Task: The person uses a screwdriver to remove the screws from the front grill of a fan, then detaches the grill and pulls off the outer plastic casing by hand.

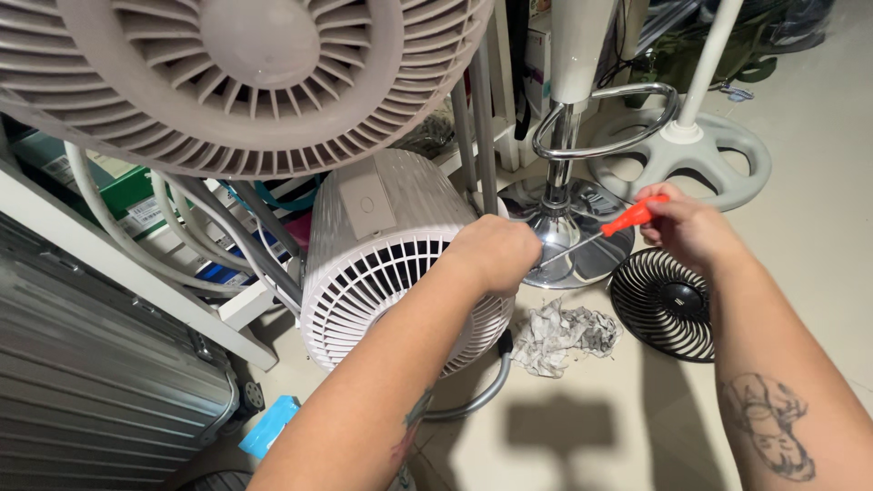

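A pale tiled floor point(582, 427) crowded with fan parts — a white fan point(400, 264) lies on its side near the middle, its slatted grille facing the camera. The left hand point(496, 253) rests on the grille's upper rim, fingers curled into a closed fist against it. The right hand point(691, 227) pinches the orange handle of a screwdriver point(605, 232), whose thin shaft runs toward the left hand. A crumpled grey rag point(564, 335) lies just beside the fan; a black grille point(664, 305) sits below the right hand — a chrome stool base point(568, 232) stands behind.
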